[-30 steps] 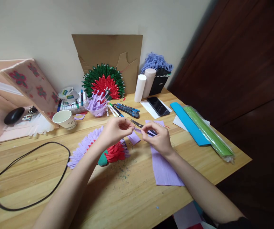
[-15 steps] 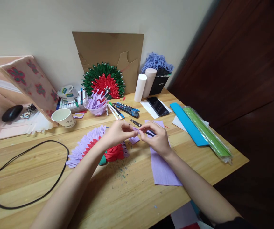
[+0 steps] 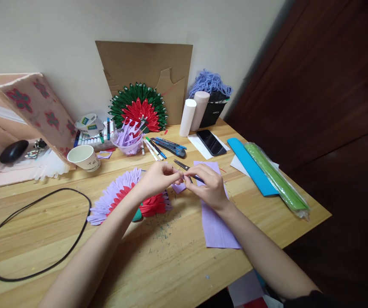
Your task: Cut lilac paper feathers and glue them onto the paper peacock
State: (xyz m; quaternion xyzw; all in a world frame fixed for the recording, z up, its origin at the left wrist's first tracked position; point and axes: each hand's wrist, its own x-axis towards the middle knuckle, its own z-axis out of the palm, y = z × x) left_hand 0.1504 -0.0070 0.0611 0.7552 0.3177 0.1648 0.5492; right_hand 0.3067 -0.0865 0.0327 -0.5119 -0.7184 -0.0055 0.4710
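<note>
My left hand [image 3: 158,177] and my right hand [image 3: 207,186] meet over the middle of the wooden table [image 3: 171,252], fingertips pinched together on a small purple paper piece [image 3: 179,186]. Under my right wrist lies a long sheet of purple crepe paper [image 3: 215,222]. Below my left forearm rests a purple and red paper fan flower [image 3: 119,197] with a green part. Small scissors [image 3: 184,166] lie just behind my fingers.
A clear bowl of purple paper pieces [image 3: 128,141], markers and a utility knife [image 3: 167,147], a paper cup [image 3: 84,158], a phone [image 3: 211,142], blue and green paper rolls [image 3: 267,173], a red-green fan [image 3: 138,108] and cardboard stand behind. A black cable [image 3: 58,231] loops at left.
My hands have drawn closer together, the fingertips now touching over the small purple piece. The view has shifted slightly; nothing else on the table has moved.
</note>
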